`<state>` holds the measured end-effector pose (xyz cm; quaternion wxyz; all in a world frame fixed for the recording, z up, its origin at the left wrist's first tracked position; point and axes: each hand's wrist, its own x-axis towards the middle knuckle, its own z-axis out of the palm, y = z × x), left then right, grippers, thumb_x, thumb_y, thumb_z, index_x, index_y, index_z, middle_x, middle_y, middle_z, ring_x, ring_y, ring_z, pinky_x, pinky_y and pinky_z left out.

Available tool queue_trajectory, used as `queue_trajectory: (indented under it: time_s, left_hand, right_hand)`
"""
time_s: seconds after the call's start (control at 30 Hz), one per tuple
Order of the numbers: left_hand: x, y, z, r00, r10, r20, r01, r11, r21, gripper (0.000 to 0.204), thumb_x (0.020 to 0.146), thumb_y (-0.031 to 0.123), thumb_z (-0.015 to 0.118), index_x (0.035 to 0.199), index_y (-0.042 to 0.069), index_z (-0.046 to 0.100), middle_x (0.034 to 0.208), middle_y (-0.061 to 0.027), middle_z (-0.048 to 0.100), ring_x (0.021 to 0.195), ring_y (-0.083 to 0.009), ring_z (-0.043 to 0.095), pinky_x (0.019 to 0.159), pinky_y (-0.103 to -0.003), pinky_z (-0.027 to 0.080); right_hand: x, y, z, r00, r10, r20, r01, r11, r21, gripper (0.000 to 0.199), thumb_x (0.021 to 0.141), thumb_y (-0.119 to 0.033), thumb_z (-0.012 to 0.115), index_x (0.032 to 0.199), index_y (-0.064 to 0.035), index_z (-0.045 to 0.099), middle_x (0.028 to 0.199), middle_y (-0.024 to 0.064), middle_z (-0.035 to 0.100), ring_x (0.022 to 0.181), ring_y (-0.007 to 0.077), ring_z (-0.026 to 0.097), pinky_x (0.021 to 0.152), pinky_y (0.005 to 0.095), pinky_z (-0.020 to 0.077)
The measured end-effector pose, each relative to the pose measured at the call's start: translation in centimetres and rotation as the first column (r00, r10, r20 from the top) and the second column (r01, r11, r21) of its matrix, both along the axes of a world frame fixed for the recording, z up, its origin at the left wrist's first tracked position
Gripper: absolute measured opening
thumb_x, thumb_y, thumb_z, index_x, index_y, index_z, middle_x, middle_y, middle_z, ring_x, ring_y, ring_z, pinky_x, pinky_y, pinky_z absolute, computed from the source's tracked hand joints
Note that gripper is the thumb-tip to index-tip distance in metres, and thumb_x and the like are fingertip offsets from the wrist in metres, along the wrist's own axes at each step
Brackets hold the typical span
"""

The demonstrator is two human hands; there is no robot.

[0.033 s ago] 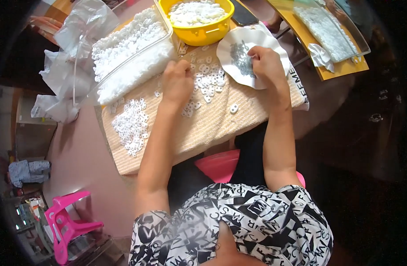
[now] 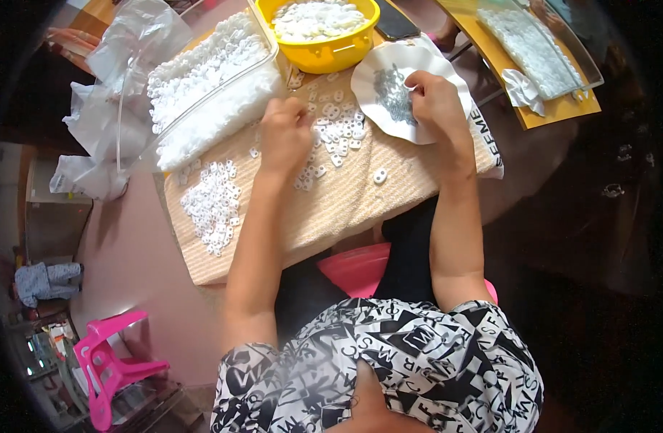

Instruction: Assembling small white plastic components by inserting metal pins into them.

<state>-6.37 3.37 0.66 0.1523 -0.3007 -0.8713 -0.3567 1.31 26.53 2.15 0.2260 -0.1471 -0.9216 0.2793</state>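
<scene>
Your left hand (image 2: 284, 137) is palm down, fingers curled. Your right hand (image 2: 434, 97) is loosely cupped, fingertips pinched together. Both forearms are bare, extended forward.

Glossy yellow plastic bowl (image 2: 324, 50), seemingly coarse-woven beige cloth (image 2: 346, 209)

The floor (image 2: 122, 267) is smooth and pale pink, and soft daylight falls on it from the upper side. Low and far to the left of the working place, a bright pink plastic stool (image 2: 104, 364) stands on it. Near the stool, at the left edge, some grey cloth (image 2: 46, 280) lies in a small heap. Up and to the right, a yellow table (image 2: 555, 108) stands. The right side of the room is dark.
</scene>
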Motion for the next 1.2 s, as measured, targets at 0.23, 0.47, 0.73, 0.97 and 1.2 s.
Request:
queue_trajectory:
  time_s: [0.23, 0.47, 0.73, 0.97, 1.2]
  left_hand:
    - [6.1, -1.3, 3.1, 0.508, -0.656, 0.558, -0.244, 0.512, 0.823, 0.009, 0.083, 0.008, 0.059, 0.087, 0.001, 0.054, 0.074, -0.0109, 0.061, 0.060, -0.0131, 0.057, 0.050, -0.021, 0.044]
    - [6.8, -1.9, 2.0, 0.404, -0.808, 0.428, -0.271, 0.341, 0.900, 0.015, 0.083, 0.002, 0.055, 0.096, -0.002, 0.058, 0.085, -0.0177, 0.062, 0.071, -0.0194, 0.062, 0.057, -0.024, 0.048]
    - [7.5, -2.5, 0.7, 0.373, -0.799, 0.471, -0.304, 0.375, 0.876, 0.018, 0.082, -0.003, 0.053, 0.100, -0.003, 0.055, 0.088, -0.0150, 0.060, 0.073, -0.0175, 0.060, 0.062, -0.024, 0.049]
    - [7.6, -4.0, 0.9, 0.411, -0.838, 0.359, -0.279, 0.259, 0.925, 0.010, 0.082, 0.000, 0.055, 0.091, 0.002, 0.053, 0.087, -0.0141, 0.059, 0.075, -0.0191, 0.059, 0.064, -0.026, 0.048]
    - [7.3, -4.4, 0.5, 0.407, -0.863, 0.300, -0.331, 0.167, 0.929, 0.010, 0.081, -0.001, 0.056, 0.090, 0.004, 0.055, 0.084, -0.0104, 0.059, 0.075, -0.0181, 0.058, 0.059, -0.024, 0.046]
  right_hand:
    - [0.6, 0.6, 0.2, 0.999, 0.001, 0.039, 0.002, 0.998, -0.060, 0.012, 0.074, -0.006, 0.055, 0.083, -0.0016, 0.061, 0.076, 0.0168, 0.062, 0.072, 0.0280, 0.061, 0.067, 0.0350, 0.0465]
    - [1.0, -0.5, 0.8, 0.998, 0.039, 0.039, -0.036, 0.996, -0.081, 0.012, 0.076, -0.012, 0.056, 0.079, -0.0013, 0.061, 0.075, 0.0178, 0.061, 0.072, 0.0329, 0.060, 0.067, 0.0381, 0.0459]
    - [1.0, -2.5, 1.8, 0.952, 0.239, -0.190, -0.305, 0.735, -0.605, 0.008, 0.078, -0.005, 0.056, 0.080, 0.0019, 0.060, 0.070, 0.0058, 0.061, 0.061, 0.0115, 0.055, 0.057, 0.0232, 0.0439]
    - [0.9, -7.5, 1.5, 0.817, 0.405, -0.411, -0.458, 0.021, -0.889, 0.010, 0.083, -0.009, 0.056, 0.086, 0.0009, 0.057, 0.075, 0.0071, 0.061, 0.062, 0.0099, 0.056, 0.057, 0.0194, 0.0451]
    - [0.7, -10.9, 0.7, 0.827, 0.434, -0.358, -0.467, 0.175, -0.867, 0.013, 0.084, -0.013, 0.057, 0.082, -0.0003, 0.057, 0.071, 0.0016, 0.057, 0.063, 0.0058, 0.050, 0.058, 0.0189, 0.0418]
